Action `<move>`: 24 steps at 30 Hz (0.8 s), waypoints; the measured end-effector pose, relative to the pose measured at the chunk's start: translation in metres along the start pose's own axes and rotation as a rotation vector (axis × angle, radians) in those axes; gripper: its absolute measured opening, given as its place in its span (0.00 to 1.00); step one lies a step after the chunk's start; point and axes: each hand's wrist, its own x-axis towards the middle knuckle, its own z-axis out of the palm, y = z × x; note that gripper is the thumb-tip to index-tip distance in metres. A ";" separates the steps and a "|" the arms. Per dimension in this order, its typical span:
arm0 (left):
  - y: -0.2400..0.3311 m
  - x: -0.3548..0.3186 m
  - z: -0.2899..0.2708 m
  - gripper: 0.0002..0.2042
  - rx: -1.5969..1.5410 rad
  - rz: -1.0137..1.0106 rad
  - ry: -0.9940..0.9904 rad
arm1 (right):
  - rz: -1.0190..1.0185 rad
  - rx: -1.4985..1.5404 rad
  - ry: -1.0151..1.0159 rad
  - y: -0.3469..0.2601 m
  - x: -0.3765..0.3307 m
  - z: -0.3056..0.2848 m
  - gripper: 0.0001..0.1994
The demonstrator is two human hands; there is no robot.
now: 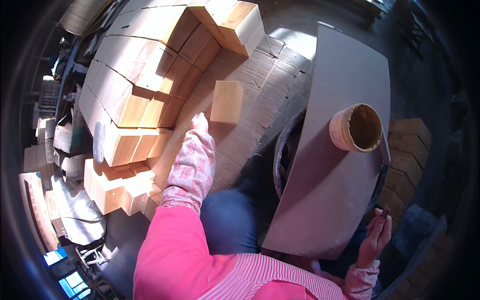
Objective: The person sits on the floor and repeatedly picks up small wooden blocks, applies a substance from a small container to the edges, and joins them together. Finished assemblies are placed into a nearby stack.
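My left hand [199, 121], at the end of a pink patterned sleeve, reaches out beside a pale wooden box [226, 102] on flattened cardboard. A small gap seems to lie between them; the fingers are foreshortened, so their grip is unclear. Low on the right, my right hand [376, 237] is closed on a small dark tool [385, 210] with an orange-brown tip. Its exact kind I cannot make out. Between my hands, a grey-brown board [320, 185] carries an open round tub [340, 131], brown paste coating its inside.
Wooden boxes [122, 82] are stacked in rows at left and far left. Under the lone box lies the cardboard sheet [255, 75]. More boxes [407, 155] stand beyond the board's right edge. A dark round rim [278, 165] shows beneath the board. Lit screens [74, 284] glow lower left.
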 end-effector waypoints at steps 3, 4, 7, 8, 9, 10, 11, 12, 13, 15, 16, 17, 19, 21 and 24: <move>0.028 -0.013 0.028 0.35 0.307 0.295 0.048 | 0.000 0.046 -0.010 0.002 0.000 0.001 0.14; 0.032 -0.029 0.041 0.50 0.610 0.471 -0.011 | 0.000 0.044 -0.007 0.003 0.000 0.001 0.14; 0.056 -0.059 0.066 0.58 1.019 0.398 -0.145 | -0.012 0.033 -0.012 0.005 0.000 0.000 0.14; 0.062 -0.064 0.064 0.59 0.992 0.391 -0.168 | -0.021 0.031 -0.019 0.005 0.000 0.000 0.14; 0.065 -0.066 0.057 0.59 0.957 0.419 -0.179 | -0.039 0.026 -0.031 0.005 0.000 -0.001 0.14; 0.067 -0.067 0.049 0.60 0.920 0.465 -0.171 | -0.027 0.032 -0.031 0.004 0.000 -0.001 0.14; 0.060 -0.073 0.035 0.60 0.876 0.521 -0.181 | -0.026 0.039 -0.039 0.003 0.000 -0.002 0.14; 0.047 -0.082 0.023 0.59 0.976 0.514 -0.196 | -0.030 0.048 -0.042 0.001 0.001 -0.002 0.14; 0.033 -0.091 0.008 0.59 1.075 0.481 -0.216 | -0.042 0.049 -0.040 0.000 0.001 -0.001 0.14; 0.002 -0.110 -0.028 0.59 1.058 0.596 -0.302 | -0.067 0.028 -0.043 -0.002 0.001 -0.001 0.14; -0.014 -0.123 -0.048 0.60 1.091 0.584 -0.283 | -0.073 0.064 -0.043 -0.003 0.002 -0.001 0.14; -0.028 -0.133 -0.067 0.61 1.098 0.594 -0.259 | -0.079 0.086 -0.049 -0.003 0.001 -0.001 0.14; -0.047 -0.142 -0.105 0.61 1.212 0.465 -0.306 | -0.124 0.123 -0.046 -0.002 0.001 0.000 0.14; -0.056 -0.137 -0.132 0.60 1.165 0.348 -0.307 | -0.171 0.107 -0.039 0.002 0.001 -0.002 0.13; -0.039 -0.117 -0.149 0.56 0.656 0.207 -0.183 | -0.219 0.145 -0.054 0.008 -0.001 -0.003 0.12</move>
